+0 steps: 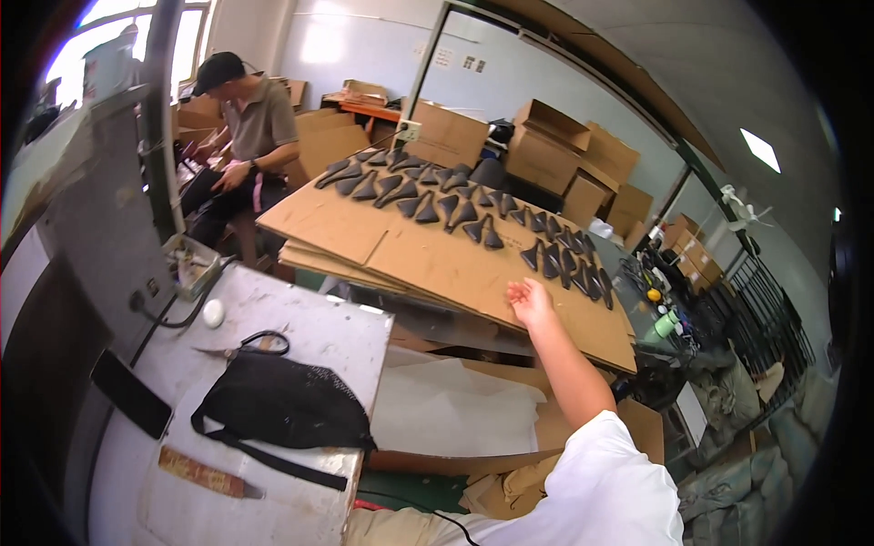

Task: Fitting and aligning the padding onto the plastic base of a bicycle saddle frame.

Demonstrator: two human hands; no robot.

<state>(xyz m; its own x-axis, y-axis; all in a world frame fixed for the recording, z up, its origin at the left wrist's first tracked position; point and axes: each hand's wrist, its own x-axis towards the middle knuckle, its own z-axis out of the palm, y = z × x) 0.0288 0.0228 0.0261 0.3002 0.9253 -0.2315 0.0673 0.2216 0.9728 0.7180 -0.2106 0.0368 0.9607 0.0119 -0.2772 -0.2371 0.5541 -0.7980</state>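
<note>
Right hand [530, 301] open, empty, over cardboard sheet [428, 259].

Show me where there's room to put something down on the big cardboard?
The flat brown cardboard sheet is bare along its near edge, between the rows of dark pointed saddle-shaped pieces and the right hand. The far half is crowded with those pieces. The white worktable has room beyond the black mesh bag.

A broad sheet of brown corrugated cardboard [428, 255] lies flat but tilted atop a stack of similar sheets. Rows of dark, pointed, saddle-shaped pieces [464, 211] lie spread across its far half, running from upper left to the right edge; its near half is bare.
</note>
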